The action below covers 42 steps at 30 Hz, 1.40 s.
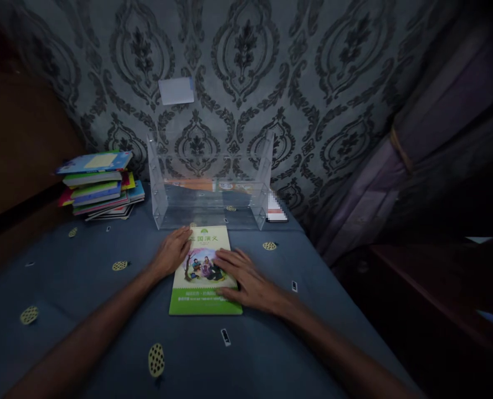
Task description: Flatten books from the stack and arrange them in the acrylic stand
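A green and cream paperback book [205,296] with an illustrated cover and Chinese lettering lies flat on the blue tablecloth. At its upper left edge rests my left hand [175,249], its fingers stretched out and touching the cover's border. My right hand [244,280] lies over the book's right side, fingers spread flat on the cover, hiding part of the picture and the green band. Just behind the book stands a clear acrylic rack [209,216] with see-through side panels and cross pieces.
A stack of books [99,188] stands at the table's back left. A white, partly blurred item [276,209] lies right of the rack. Patterned wallpaper [246,61] rises behind, and a tied curtain [366,166] hangs on the right. The tablecloth [92,299] has pineapple prints.
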Tool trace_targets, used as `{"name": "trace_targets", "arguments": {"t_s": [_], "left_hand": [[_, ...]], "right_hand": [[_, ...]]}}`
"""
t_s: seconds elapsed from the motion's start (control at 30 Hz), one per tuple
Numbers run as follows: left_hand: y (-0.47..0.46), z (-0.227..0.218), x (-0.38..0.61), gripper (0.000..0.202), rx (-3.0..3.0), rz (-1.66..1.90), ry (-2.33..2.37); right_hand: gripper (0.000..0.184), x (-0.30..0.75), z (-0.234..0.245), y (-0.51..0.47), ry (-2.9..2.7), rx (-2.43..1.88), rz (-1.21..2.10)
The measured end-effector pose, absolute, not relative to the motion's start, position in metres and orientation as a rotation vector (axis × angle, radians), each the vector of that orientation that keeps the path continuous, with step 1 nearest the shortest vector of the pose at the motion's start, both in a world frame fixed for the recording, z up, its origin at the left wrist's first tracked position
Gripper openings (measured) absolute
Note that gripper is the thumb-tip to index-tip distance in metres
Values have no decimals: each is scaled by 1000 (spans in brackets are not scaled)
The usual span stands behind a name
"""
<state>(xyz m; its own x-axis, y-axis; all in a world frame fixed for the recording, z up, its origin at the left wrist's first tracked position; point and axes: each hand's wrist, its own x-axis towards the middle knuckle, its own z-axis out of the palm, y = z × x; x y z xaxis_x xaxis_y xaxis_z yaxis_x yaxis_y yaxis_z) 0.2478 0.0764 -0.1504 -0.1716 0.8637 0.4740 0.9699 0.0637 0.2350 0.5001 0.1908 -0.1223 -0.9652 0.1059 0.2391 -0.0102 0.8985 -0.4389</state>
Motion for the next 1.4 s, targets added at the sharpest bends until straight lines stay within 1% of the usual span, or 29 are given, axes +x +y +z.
{"name": "trace_targets", "arguments": {"t_s": [0.17, 0.3, 0.53, 0.7, 0.83, 1.1, 1.4], "left_hand": [[76, -150, 250, 37, -1831, -750, -2140], [76, -148, 251, 38, -1847, -706, -2163], [75, -147, 248, 38, -1860, -723, -2203], [69, -144, 235, 43, -2009, -818, -2203], [65, -142, 225, 43, -2069, -863, -2215], [65, -137, 225, 42, -2118, -791, -2175], [48, -131, 237, 36, -2141, -704, -2112]], "right_hand": [[57, 443, -115, 187, -2862, -58, 511], [56, 419, -120, 200, -2844, -244, 465], [47, 435, -140, 227, -2704, -427, 434], [44, 438, -143, 229, -2651, -463, 466], [43, 439, -142, 230, -2643, -524, 520], [42, 440, -143, 231, -2616, -511, 515], [42, 439, -148, 235, -2601, -457, 484]]}}
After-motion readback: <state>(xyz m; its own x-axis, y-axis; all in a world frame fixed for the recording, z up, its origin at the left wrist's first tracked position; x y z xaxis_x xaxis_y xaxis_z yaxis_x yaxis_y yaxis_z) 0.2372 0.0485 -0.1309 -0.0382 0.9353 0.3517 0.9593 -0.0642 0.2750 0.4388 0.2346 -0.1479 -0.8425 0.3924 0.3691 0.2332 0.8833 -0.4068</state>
